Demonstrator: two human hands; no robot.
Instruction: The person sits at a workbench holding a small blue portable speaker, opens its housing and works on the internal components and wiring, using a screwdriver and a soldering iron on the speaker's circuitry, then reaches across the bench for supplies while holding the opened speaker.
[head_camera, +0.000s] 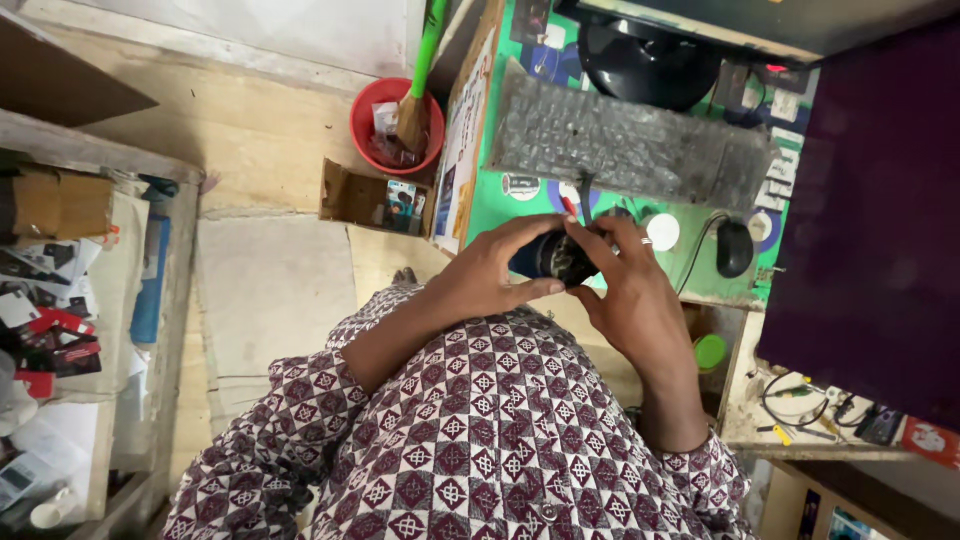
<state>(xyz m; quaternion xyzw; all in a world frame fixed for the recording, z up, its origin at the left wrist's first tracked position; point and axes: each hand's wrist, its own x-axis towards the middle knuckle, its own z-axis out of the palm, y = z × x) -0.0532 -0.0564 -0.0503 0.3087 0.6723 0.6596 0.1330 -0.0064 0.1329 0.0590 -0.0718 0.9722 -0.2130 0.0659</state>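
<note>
While both hands meet above the lap at the front edge of the green desk (500, 205), the left hand (490, 275) wraps its fingers around a small dark object (553, 258), and the right hand (630, 290) presses on it from the other side, fingertips curled over its top. Behind it lie a plastic-covered keyboard (625, 145) and a black mouse (734, 248); a red bucket (385, 105) stands on the floor to the left.

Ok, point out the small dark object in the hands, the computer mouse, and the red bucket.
small dark object (553, 258), head view, its exposed middle.
computer mouse (734, 248), head view, its back.
red bucket (372, 100), head view, left rim.
</note>
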